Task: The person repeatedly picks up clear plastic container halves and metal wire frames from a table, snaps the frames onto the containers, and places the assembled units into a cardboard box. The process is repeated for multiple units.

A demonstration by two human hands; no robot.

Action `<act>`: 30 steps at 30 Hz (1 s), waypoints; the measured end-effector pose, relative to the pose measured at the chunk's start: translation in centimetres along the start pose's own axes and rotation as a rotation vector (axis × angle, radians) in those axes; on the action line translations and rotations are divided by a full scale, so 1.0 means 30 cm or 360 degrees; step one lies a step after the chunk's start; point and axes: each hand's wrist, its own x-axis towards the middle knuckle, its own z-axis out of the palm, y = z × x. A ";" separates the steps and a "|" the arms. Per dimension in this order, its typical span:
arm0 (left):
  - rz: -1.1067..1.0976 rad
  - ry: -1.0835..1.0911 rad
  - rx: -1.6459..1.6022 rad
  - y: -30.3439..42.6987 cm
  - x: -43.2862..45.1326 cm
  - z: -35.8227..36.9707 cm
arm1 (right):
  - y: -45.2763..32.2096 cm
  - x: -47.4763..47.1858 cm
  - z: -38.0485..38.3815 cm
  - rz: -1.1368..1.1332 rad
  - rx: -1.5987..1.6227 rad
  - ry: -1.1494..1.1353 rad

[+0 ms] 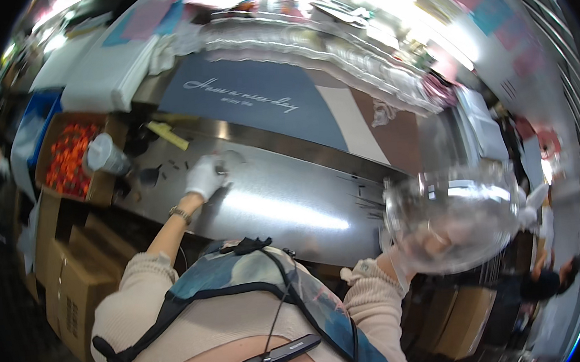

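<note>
My left hand (207, 177), in a white glove, is over the left part of a metal worktop (264, 183). A small dark thing and a faint, blurred clear shape are at its fingertips; whether it grips either cannot be told. On the right, my right hand (533, 206), in a white glove, shows at the far edge of a large transparent plastic dome or bowl (448, 213) and holds it up. My right forearm is seen through its clear wall. Short dark strips lie on the worktop near both hands.
At left stand a carton of orange-red pieces (68, 161), a lidded clear cup (106, 155) and cardboard boxes (84, 287). A yellow strip (168, 135) lies near a blue-grey printed mat (247, 102). A row of clear plastic pieces (320, 49) lies behind. Another person (539, 283) is at right.
</note>
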 end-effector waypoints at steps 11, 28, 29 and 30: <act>0.1368 0.0875 -0.0836 0.522 0.021 -0.459 | 0.044 0.104 0.389 -0.0943 -0.0614 0.0239; 0.2235 0.1167 -0.0782 0.941 -0.107 -0.834 | 0.019 0.115 0.413 -0.0524 -0.0122 0.0448; 0.2263 0.1146 -0.0756 0.949 -0.108 -0.853 | 0.017 0.116 0.413 -0.0501 -0.0114 0.0466; 0.2325 0.1174 -0.0722 0.952 -0.107 -0.863 | 0.005 0.113 0.416 -0.0479 -0.0116 0.0480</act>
